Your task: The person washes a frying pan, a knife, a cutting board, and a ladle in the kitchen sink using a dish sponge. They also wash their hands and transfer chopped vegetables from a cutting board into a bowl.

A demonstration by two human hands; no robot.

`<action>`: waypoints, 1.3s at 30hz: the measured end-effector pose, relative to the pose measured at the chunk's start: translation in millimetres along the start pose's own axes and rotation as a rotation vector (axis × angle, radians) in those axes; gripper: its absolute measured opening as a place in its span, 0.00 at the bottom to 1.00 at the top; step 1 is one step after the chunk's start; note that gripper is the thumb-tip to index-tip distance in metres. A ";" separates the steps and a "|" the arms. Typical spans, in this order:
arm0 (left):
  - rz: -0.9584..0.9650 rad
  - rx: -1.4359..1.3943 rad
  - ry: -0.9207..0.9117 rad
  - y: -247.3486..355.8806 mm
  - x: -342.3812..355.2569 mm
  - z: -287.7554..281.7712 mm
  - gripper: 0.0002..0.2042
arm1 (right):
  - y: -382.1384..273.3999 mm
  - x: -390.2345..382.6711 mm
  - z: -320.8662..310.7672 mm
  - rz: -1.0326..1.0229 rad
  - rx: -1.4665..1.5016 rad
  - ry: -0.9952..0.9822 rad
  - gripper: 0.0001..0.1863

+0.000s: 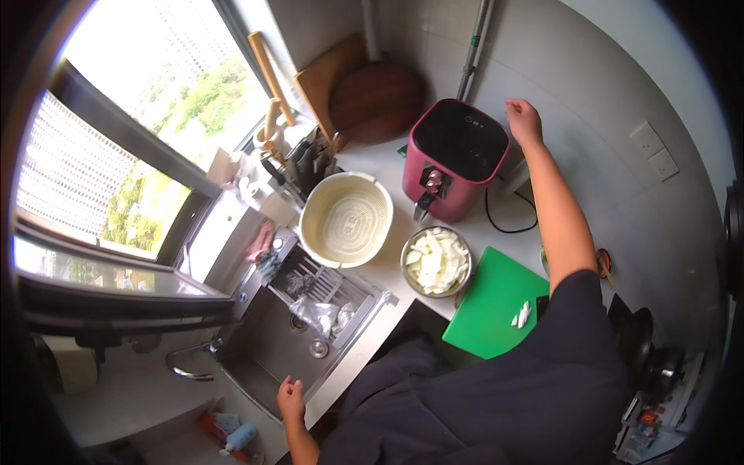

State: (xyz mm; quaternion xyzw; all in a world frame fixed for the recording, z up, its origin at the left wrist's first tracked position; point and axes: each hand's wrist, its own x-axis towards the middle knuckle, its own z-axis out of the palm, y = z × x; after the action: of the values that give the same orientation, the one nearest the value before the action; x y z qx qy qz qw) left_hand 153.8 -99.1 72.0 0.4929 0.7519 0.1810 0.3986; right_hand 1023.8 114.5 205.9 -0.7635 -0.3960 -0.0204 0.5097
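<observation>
The right hand (524, 122) is held out just beside the far right corner of a red air fryer (456, 164), its fingers bent inward; whether it touches the casing, or closes on something small, I cannot tell. The left hand (291, 398) hangs over the near edge of the sink (256, 353), fingers loosely bent and slightly parted, nothing seen in it. The fryer stands on the counter just left of the right hand. It looks fairly heavy and stiff, with a smooth, probably slippery shell; the drawer handle (423, 206), on its front, looks the natural grip for the drawer, while the whole body would want both palms low on its sides. Small pale markings show on its black top, too small to read surely, and no other label is legible. Further from that hand, toward the body, sits a metal bowl (408, 280) of pale cut pieces (438, 262), likely moist and easily broken; beyond it lie a green cutting board (484, 302) bearing white slivers (522, 315), and, ahead of the left hand, a cream colander (346, 221).
</observation>
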 end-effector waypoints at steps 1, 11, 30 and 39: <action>0.006 -0.016 0.005 9.9 -0.8 8.6 0.18 | 15.2 26.3 6.6 0.214 0.012 -0.172 0.13; 0.002 -0.034 0.101 68.7 -35.3 10.6 0.17 | -11.6 46.1 46.8 0.157 -0.690 -0.896 0.17; 0.005 0.059 0.114 86.9 -31.9 27.9 0.16 | 133.3 72.7 69.9 0.039 -0.926 -0.929 0.15; 0.087 0.078 0.152 93.2 -31.8 -7.9 0.15 | 190.7 99.4 34.6 -0.070 -1.008 -0.902 0.14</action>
State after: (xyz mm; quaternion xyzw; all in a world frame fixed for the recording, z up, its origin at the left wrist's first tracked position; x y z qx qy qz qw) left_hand 209.5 -84.4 152.3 0.5250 0.7644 0.2058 0.3125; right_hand 1198.3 168.2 87.2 -0.8283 -0.5367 0.1016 -0.1248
